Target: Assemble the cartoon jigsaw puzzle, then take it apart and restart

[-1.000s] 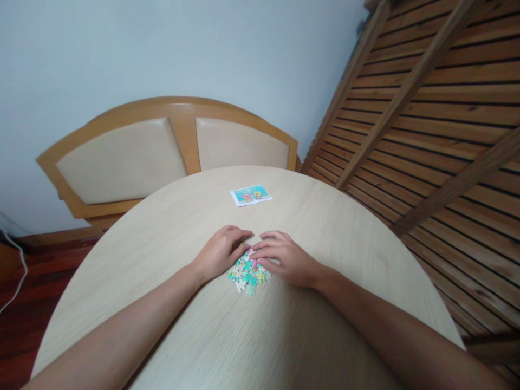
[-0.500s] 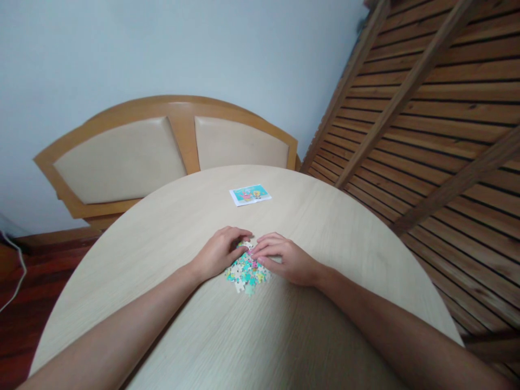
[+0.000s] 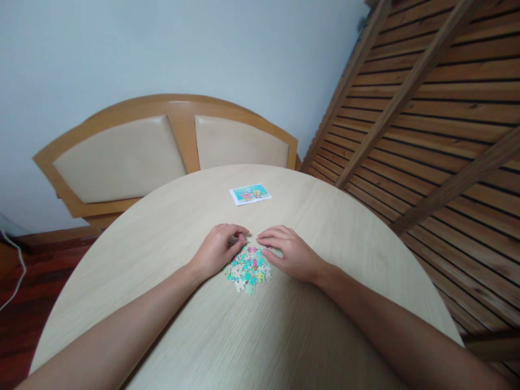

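A loose pile of jigsaw puzzle pieces (image 3: pixel 246 272), teal, white, yellow and pink, lies on the round table between my hands. My left hand (image 3: pixel 221 246) is at the pile's upper left, its thumb and fingers curled together around what looks like a thin puzzle piece, mostly hidden. On the other side, my right hand (image 3: pixel 290 253) rests at the pile's upper right. Its fingers reach toward the left hand, the thumb apart from them, and I see nothing held between them. Pink pieces show at the top of the pile, close to both hands.
A picture card (image 3: pixel 250 194) with cartoon figures on teal lies farther back on the pale wooden table (image 3: pixel 170 319). Behind the table stands a padded wooden backrest (image 3: pixel 184 130) against the wall. A slatted wooden panel (image 3: pixel 426 135) rises at the right.
My hands have drawn slightly apart above the pile, the right fingers lifting away from the pieces. The left fingers have curled closer to the thumb. More of the pile's top now shows.
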